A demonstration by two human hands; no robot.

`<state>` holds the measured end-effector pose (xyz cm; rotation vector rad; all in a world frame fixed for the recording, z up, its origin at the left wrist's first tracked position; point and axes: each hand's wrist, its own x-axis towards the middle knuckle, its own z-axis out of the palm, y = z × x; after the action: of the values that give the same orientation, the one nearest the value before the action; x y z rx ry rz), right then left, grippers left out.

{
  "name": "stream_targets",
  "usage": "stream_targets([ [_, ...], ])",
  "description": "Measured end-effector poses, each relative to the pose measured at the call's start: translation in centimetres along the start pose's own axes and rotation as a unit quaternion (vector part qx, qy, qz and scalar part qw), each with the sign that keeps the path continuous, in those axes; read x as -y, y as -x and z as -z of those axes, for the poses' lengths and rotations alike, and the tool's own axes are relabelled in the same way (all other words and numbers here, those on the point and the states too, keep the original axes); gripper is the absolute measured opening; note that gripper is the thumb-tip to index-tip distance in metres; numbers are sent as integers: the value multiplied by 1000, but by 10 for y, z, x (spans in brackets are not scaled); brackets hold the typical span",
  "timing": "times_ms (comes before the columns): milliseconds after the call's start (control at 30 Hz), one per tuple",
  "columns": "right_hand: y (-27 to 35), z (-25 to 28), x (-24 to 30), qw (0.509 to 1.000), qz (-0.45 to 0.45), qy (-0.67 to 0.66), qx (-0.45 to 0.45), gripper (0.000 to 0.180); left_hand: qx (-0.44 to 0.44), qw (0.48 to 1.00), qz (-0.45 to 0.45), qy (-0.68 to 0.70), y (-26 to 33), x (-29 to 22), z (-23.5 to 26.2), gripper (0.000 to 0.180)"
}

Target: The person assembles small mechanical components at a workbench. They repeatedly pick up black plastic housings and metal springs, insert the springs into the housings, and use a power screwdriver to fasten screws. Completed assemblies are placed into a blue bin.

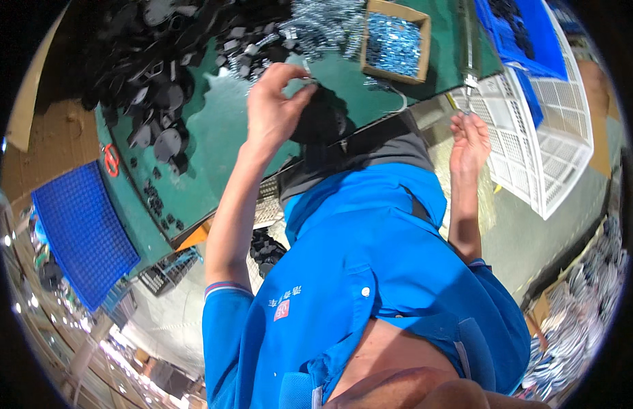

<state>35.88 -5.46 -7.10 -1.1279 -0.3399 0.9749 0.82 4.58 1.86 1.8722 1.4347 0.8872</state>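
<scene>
Over the green table [221,116], my left hand [275,105] is closed in a pinch, thumb against forefinger. A small shiny piece shows by its fingertips, too small to name. Just beyond them lies a dark round black part [320,119], partly in shadow. My right hand [470,140], off the table's right side, has its fingers pinched at the tip of a driver [470,80] with a metal chuck and thin bit. Whether a screw sits between those fingers is hidden. An open cardboard box [424,51] holds many small bluish-silver screws [393,46].
Loose screws [323,24] and small black blocks [245,51] are heaped at the back. Black plastic parts [168,143] cover the table's left. Red-handled scissors [111,160] lie near the left edge. A blue bin [545,41] and white crate [535,157] stand right; a blue mat [84,232] hangs left.
</scene>
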Motion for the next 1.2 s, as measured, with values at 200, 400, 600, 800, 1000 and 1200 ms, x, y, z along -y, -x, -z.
stream_targets([
  [200,4,-7,-1,1000,-11,-11,5,24,28,992,14,-122,5,-1,-5,17],
  [400,-1,5,-6,1000,10,11,6,27,58,985,54,-152,8,-20,2,29],
  [600,3,-11,0,998,23,65,2,25,-110,973,28,-199,1,30,38,26],
  [800,-2,-8,2,995,29,96,14,25,-156,927,221,-261,-32,90,72,32],
  [1000,-6,-17,30,964,105,240,-41,31,-189,929,284,-144,-31,103,71,38],
  [1200,24,-91,55,942,179,261,110,23,-216,894,164,356,19,45,66,31],
])
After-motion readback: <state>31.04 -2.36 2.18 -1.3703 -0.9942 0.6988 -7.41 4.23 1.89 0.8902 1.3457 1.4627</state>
